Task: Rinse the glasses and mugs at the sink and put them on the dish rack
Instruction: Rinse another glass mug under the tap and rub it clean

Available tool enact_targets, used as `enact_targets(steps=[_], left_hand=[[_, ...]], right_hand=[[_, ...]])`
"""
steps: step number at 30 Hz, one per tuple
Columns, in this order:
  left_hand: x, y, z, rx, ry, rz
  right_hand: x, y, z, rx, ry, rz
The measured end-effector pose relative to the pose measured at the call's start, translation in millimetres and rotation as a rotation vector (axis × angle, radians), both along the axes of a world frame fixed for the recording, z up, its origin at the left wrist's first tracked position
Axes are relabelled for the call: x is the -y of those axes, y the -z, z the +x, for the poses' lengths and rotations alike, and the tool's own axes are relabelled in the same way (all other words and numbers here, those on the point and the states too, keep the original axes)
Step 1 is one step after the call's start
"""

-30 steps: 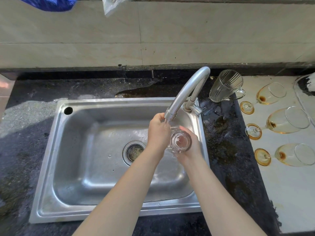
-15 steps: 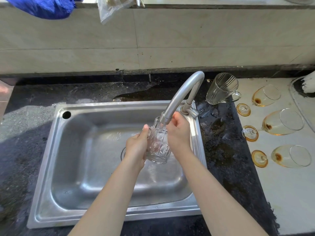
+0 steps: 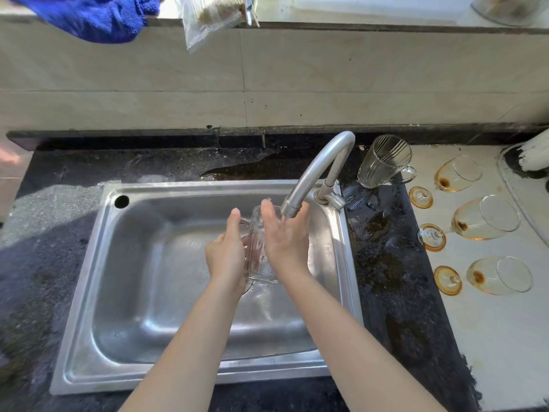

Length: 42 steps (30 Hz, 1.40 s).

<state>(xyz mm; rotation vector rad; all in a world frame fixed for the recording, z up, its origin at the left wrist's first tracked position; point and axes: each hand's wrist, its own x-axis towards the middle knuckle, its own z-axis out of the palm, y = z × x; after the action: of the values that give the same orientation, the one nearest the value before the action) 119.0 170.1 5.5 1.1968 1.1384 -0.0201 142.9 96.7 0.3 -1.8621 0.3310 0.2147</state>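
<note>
Both forearms reach over the front rim of the sink (image 3: pixel 89 292), and the hands meet above the basin with a clear glass mug (image 3: pixel 258 258) between them. The left hand (image 3: pixel 227 251) wraps its fingers round the mug's left side, thumb raised beside the handle. The right hand (image 3: pixel 285 239) lies flat against the mug's right side, fingers straight and pointing up toward the spout, pressing rather than gripping.

A second ago the mug was tipped with its mouth toward the camera. Half a second ago it stood upright with both hands curled round it. Now it stays upright, its rim just below and left of the tap (image 3: pixel 315 173), and the right hand has opened out. That suggests the outside is being rubbed clean, so this mug's rinse is under way, not finished. Whether water is running cannot be told for sure.

Farther right, a second mug (image 3: pixel 383 162) waits on the dark counter (image 3: pixel 386 263). Beyond it, three stained wine glasses (image 3: pixel 484 218) lie on their sides. No dish rack shows. A blue cloth (image 3: pixel 89 16) hangs from the ledge behind.
</note>
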Motion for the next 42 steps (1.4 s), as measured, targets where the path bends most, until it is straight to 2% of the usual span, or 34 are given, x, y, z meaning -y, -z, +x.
enact_targets(steps=[2,6,8,11,16,21,24,27,32,34,35,39,42], left_hand=[[-1,-2,0,0.006,-0.001,-0.002],[-3,0,-8,0.051,0.062,0.07],[-4,2,-14,0.068,0.111,0.119],[-6,4,-23,0.088,0.179,0.155],[-4,4,-27,0.117,0.3,0.07],[3,7,-29,0.149,0.509,0.06],[0,12,-35,0.165,0.426,0.005],[-10,16,-34,0.121,0.341,0.011],[-13,13,-20,0.005,0.349,0.003],[-11,11,-14,-0.033,0.341,-0.068],[-10,12,-12,-0.051,0.337,-0.102],[-8,14,-8,-0.099,0.383,-0.183],[-8,17,-6,-0.113,0.359,-0.213]], right_hand=[[0,6,-5,0.037,0.003,0.043],[12,17,-5,-0.157,0.052,0.274],[19,22,-6,-0.28,-0.036,0.347],[29,21,-13,-0.41,-0.155,0.318],[35,15,-12,-0.248,-0.113,0.287],[46,15,-9,-0.209,0.019,0.362],[50,15,-15,-0.247,-0.087,0.357],[53,11,-8,-0.175,-0.187,0.135],[79,6,21,0.172,-0.214,-0.642],[87,12,38,0.214,-0.251,-0.875],[91,15,46,0.174,-0.297,-0.969],[102,23,68,0.041,-0.481,-1.062],[109,18,78,0.034,-0.483,-1.018]])
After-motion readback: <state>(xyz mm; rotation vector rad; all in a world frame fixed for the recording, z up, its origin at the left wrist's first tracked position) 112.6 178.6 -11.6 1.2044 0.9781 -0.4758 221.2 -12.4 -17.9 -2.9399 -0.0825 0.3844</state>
